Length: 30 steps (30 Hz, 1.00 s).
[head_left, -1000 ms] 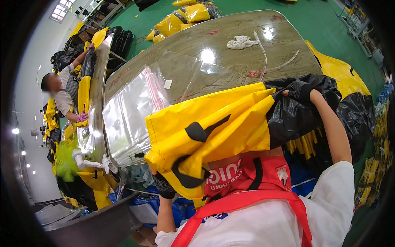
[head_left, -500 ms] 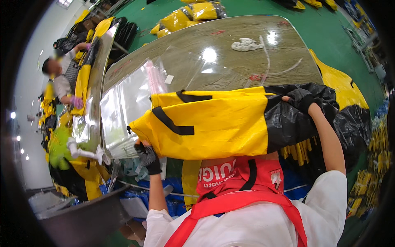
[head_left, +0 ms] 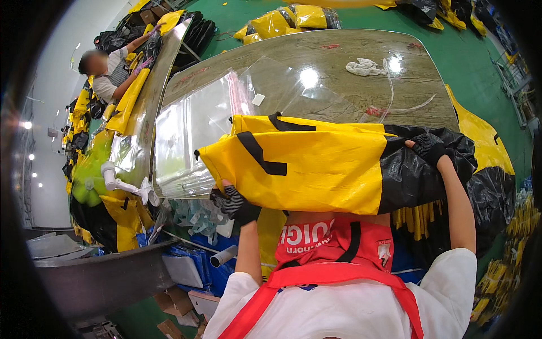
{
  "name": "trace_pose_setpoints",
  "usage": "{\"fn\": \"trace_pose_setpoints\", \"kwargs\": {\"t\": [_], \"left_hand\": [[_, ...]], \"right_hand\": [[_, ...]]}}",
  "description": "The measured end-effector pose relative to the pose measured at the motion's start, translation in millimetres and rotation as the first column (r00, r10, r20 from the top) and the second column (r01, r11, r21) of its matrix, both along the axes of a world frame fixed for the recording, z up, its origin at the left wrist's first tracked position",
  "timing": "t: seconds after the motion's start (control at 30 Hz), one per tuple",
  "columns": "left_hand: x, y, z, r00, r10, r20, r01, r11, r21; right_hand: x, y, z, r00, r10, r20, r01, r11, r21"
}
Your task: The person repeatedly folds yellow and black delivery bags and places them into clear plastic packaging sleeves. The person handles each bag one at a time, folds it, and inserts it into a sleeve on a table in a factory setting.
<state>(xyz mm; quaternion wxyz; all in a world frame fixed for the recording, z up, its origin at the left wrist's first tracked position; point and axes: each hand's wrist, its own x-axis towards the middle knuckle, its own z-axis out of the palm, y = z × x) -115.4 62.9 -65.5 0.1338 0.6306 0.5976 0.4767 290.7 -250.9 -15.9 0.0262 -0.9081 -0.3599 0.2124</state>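
I hold a large yellow and black bag (head_left: 316,164) stretched sideways above the near edge of the table (head_left: 339,62). My left hand (head_left: 234,204), in a dark knit glove, grips the bag's yellow end from below. My right hand (head_left: 429,148), gloved the same way, grips the black end at the right. Black straps run across the yellow part. A stack of clear plastic bags (head_left: 197,130) lies on the table just beyond the yellow end.
A white rag (head_left: 366,67) lies at the far side of the table. A person (head_left: 110,73) works at another table on the left with yellow bags. More yellow and black bags (head_left: 282,20) lie on the green floor. A white hand tool (head_left: 121,183) sits by the table's left edge.
The bag has been unfolded and spread flat sideways. My left hand has moved up and left along its lower edge, and the right hand has stayed on the black end.
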Motion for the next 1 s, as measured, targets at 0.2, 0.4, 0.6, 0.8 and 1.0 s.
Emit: {"fn": "trace_pose_setpoints", "kwargs": {"t": [0.2,0.4,0.6,0.8,1.0], "left_hand": [[-24.3,39.5,53.7,0.679,-0.463,0.570,0.546,0.837,0.030],[-66.5,119.7,-10.0,0.843,-0.369,0.392,0.534,0.668,-0.519],[-28.5,124.3,74.7,0.503,-0.726,0.469,0.816,0.220,-0.534],[-17.4,106.4,56.6,0.563,-0.452,0.692,0.824,0.235,-0.516],[-22.5,68.7,23.4,0.667,-0.533,-0.520,0.293,0.830,-0.475]], "right_hand": [[-6.6,-3.2,5.5,1.000,0.006,-0.010,-0.005,0.994,0.106],[-7.1,-2.9,-1.3,0.997,0.044,0.064,-0.051,0.993,0.105],[-2.5,-11.9,-17.7,0.988,0.095,0.124,-0.100,0.994,0.035],[-10.9,-2.6,-9.6,0.970,0.137,0.199,-0.169,0.974,0.153],[-16.2,10.1,12.8,0.998,0.045,0.033,-0.045,0.999,0.010]]}}
